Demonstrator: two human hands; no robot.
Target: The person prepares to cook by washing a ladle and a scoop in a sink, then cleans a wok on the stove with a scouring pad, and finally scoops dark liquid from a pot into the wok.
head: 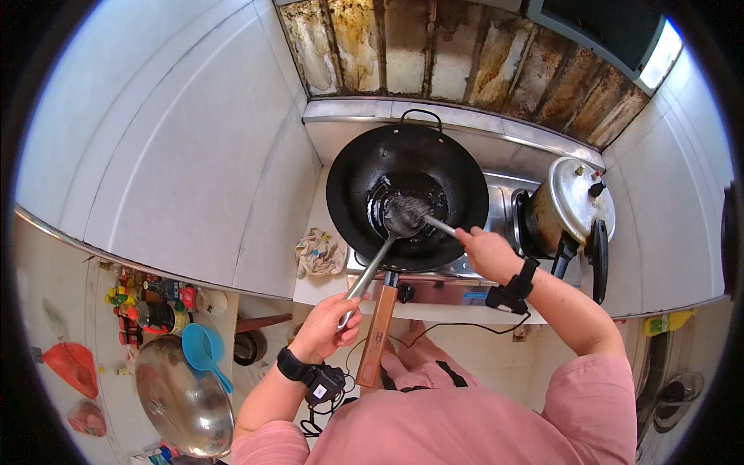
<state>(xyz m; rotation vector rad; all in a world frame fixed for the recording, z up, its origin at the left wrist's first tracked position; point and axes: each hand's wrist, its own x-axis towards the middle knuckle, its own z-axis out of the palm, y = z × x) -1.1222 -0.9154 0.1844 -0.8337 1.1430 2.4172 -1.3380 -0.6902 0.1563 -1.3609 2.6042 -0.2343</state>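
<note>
A black wok (354,174) with a wooden handle stands on the stove, dark glossy liquid in its bottom. My left hand (331,322) is closed around the metal handle of a ladle or wok spatula (372,270), whose head lies inside the wok. My right hand (488,253) grips the thin handle of a scrubber or brush (439,224); its grey, wiry-looking head rests at the head of the left tool. Whether that head is steel wool or bristles, I cannot tell.
Right of the wok, a pressure cooker (581,197) sits on the steel gas stove (500,200). A crumpled cloth (321,252) lies to the left. Farther lower left are a large metal lid or basin (183,401), a blue dipper (202,347) and several bottles (154,317). A cable (465,326) hangs between my wrists.
</note>
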